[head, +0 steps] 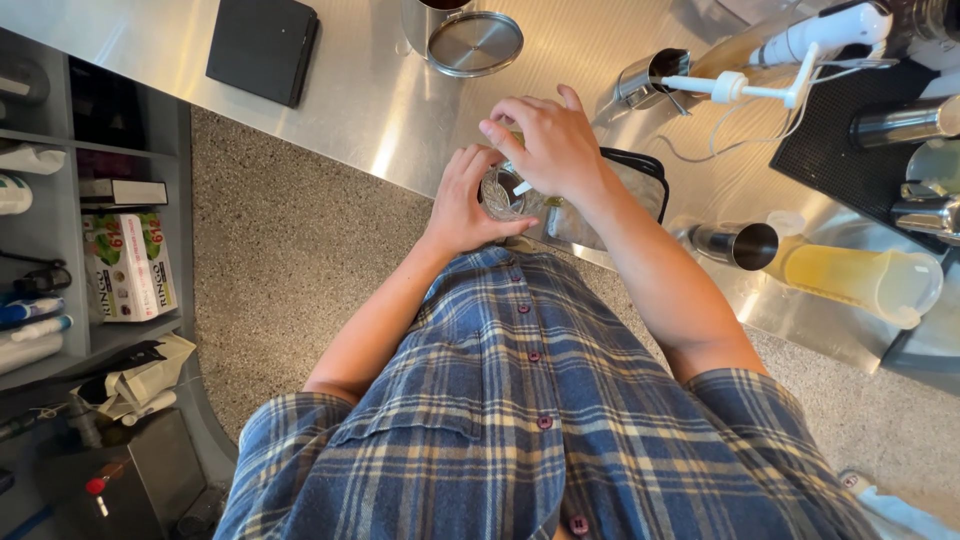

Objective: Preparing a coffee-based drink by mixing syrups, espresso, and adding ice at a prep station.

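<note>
Steel worktop (400, 110) edge: left hand (465, 205) grips a clear glass (500, 192); right hand (550, 145) pinches closed over its rim.

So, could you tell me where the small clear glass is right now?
In the head view it sits centre frame at the steel counter's edge, cupped by the left hand, with the right hand over its top.

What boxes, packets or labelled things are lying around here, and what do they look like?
Cardboard box: left shelf, upright, white and green with red marks.
Flat dark box: shelf above it, lying down.
Crumpled paper bag: below the shelves, beige.
No screens or signs visible.
</note>
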